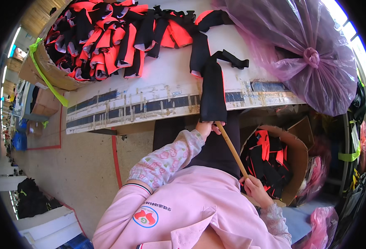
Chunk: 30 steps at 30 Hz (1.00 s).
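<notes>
A black fabric strap piece point(213, 93) with orange edging hangs over the near edge of the white table point(150, 97). Its lower end is in my left hand point(207, 128), whose fingers are closed and partly hidden beneath the fabric. My right hand point(255, 191) grips the lower end of a slim wooden stick point(232, 149). The stick slants up and left to the fabric's lower end, beside my left fingers; whether its tip goes inside the fabric cannot be seen. A narrow black strap point(232, 59) reaches right from the piece's upper part.
A big heap of black and orange fabric pieces point(104, 41) fills the table's far left, against a cardboard box point(52, 70). A knotted purple plastic bag point(311, 58) covers the right side. Below the table, a round cardboard container point(295, 166) holds more black and orange pieces.
</notes>
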Tool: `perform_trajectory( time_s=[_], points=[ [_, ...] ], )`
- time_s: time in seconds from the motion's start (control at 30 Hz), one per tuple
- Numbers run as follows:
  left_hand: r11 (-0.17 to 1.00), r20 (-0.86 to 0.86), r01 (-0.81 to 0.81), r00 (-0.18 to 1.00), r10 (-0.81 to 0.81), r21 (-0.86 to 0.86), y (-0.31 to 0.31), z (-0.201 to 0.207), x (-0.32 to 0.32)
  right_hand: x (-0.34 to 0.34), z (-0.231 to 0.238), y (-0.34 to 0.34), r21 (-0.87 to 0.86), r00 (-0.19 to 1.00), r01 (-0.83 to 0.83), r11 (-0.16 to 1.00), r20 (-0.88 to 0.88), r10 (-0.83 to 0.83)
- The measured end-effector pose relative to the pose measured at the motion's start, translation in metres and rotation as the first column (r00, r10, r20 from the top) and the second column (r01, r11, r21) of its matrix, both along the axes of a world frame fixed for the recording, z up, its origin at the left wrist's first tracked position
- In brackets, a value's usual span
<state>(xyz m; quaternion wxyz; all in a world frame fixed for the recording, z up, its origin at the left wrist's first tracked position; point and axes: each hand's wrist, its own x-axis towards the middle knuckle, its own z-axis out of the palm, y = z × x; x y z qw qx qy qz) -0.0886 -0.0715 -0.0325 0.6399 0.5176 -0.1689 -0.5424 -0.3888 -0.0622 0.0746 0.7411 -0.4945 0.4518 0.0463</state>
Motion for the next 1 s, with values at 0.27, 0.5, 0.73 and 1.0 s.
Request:
perform_trajectory(
  time_s=[0.27, 0.5, 0.73, 1.0],
  points=[
    [0.981, 0.148, -0.04, 0.989, 0.012, 0.188, 0.004, -0.018, -0.013, 0.091, -0.032, -0.025, 0.074, 0.995, 0.056, 0.996, 0.073, -0.061],
    [0.947, 0.414, -0.297, 0.882, 0.224, 0.119, 0.001, -0.032, -0.024, 0.155, -0.071, -0.04, 0.393, 0.934, 0.093, 0.915, 0.283, -0.217],
    [0.961, 0.265, -0.05, 0.964, -0.025, 0.273, 0.002, -0.024, -0.015, 0.138, -0.065, -0.05, 0.47, 0.912, 0.056, 0.881, 0.335, -0.237],
    [0.983, 0.076, -0.005, 0.997, -0.009, 0.182, -0.005, -0.005, -0.019, 0.052, -0.014, 0.001, 0.33, 0.961, 0.193, 0.924, 0.125, -0.245]
  ],
)
